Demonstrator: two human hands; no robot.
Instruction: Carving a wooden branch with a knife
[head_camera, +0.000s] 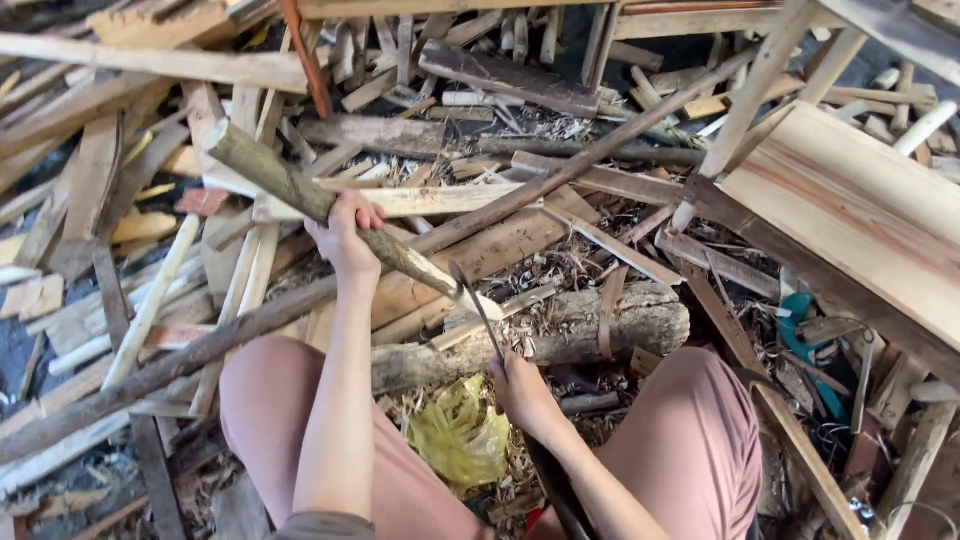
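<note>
Gripping rough bark stick (330, 205), thin blade (478, 310)

Two hands were at work: the left hand (345, 232) gripped one barked stick (330, 207) at ten o'clock, and the right hand (522, 392) held one thin blade (478, 312) near centre. One thick log (560, 335) lay across the middle, one yellow bag (455, 432) sat at six o'clock, and one broad plank (860, 215) lay at three o'clock. The wood scraps were too many to count.
</note>
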